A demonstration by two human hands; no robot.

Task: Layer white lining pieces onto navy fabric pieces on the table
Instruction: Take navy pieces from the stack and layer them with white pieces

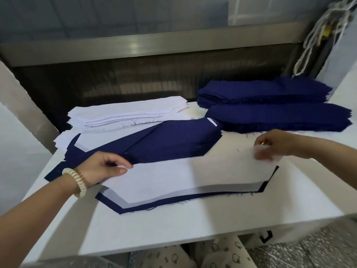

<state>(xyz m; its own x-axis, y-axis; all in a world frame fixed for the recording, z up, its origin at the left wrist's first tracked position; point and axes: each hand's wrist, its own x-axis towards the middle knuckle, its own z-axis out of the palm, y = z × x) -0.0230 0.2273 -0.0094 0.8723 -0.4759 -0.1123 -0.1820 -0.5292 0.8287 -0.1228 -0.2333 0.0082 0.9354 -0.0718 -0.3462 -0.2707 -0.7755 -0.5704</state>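
The left hand (104,167) at 9 o'clock and the right hand (270,146) at 3 o'clock each pinched one white lining piece (173,180), spread over one navy piece (119,208) mid-table (173,229), with two navy stacks (280,117) at 1 o'clock and one white stack (125,113) at 11 o'clock.

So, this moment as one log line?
action: lay white lining piece onto navy fabric piece | left hand: pinches left end | right hand: pinches right corner

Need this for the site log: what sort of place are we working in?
Most likely a garment workshop, at a work table. The signs are the stacks of cut navy pieces, a stack of white lining, and a white lining piece held over a navy piece.
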